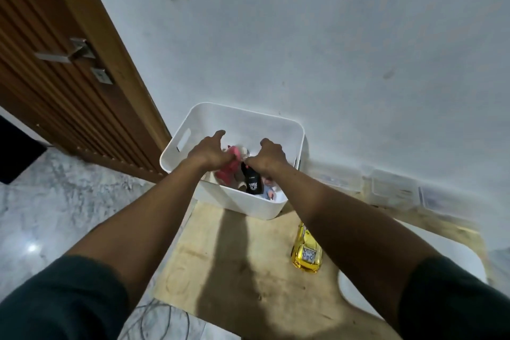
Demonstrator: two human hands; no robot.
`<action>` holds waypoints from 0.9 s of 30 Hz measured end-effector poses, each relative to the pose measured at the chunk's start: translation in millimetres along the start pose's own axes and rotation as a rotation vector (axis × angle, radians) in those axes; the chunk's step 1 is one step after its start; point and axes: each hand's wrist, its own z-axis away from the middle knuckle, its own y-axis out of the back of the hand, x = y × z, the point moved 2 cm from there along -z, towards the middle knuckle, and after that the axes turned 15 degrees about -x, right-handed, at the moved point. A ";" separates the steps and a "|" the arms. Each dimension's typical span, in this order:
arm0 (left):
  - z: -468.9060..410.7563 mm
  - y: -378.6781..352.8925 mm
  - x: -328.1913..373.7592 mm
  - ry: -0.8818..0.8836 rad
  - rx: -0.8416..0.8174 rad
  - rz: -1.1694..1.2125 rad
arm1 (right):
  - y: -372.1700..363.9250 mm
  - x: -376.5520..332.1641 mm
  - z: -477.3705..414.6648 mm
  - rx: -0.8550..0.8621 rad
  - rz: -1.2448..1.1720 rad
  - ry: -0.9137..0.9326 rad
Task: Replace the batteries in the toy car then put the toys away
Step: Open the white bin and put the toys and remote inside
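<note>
Inside the white bin [242, 121] at twelve o'clock, the left hand [209, 150] grips a pink toy [230, 167] and the right hand [269, 156] closes on a black one [252, 181], apparently stowing toys, while the yellow toy car [306, 250] waits on the tabletop [234, 270] at four o'clock, probably next.

Brown ribbed wooden door [55, 77] with silver metal lever handle [64, 54]: well left of the fingers [218, 134]. Pale scuffed plaster wall [303, 36] beyond the fingers; clear lidded plastic boxes [392, 188] along its foot, to their right. Bare plywood tabletop [234, 257] nearer than the fingers; grey marble floor [69, 201] and thin grey cable [165, 320] near left.
</note>
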 end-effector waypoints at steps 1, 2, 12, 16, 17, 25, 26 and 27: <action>1.6 -0.7 1.0 0.007 -0.007 0.011 | 1.5 1.8 1.0 0.000 -0.006 0.007; 3.8 -1.6 2.6 0.009 -0.012 0.021 | 3.1 3.7 2.3 0.003 -0.016 0.020; 78.5 -44.3 81.7 -0.302 0.233 0.449 | 58.6 56.0 107.3 0.433 -0.491 0.391; 128.3 -107.6 131.7 -0.509 0.159 0.675 | 79.1 153.2 168.3 0.696 -0.620 0.189; 132.6 -129.0 140.0 -0.508 0.083 0.719 | 80.6 181.9 181.5 0.727 -0.630 0.103; 98.7 -277.0 171.1 -0.172 -0.425 0.528 | 81.2 381.2 250.2 0.812 -0.520 -0.499; 89.2 -287.5 172.1 -0.144 -0.463 0.489 | 83.1 398.0 254.5 0.787 -0.496 -0.564; 82.5 -294.2 174.8 -0.104 -0.483 0.439 | 84.1 414.0 257.9 0.743 -0.466 -0.625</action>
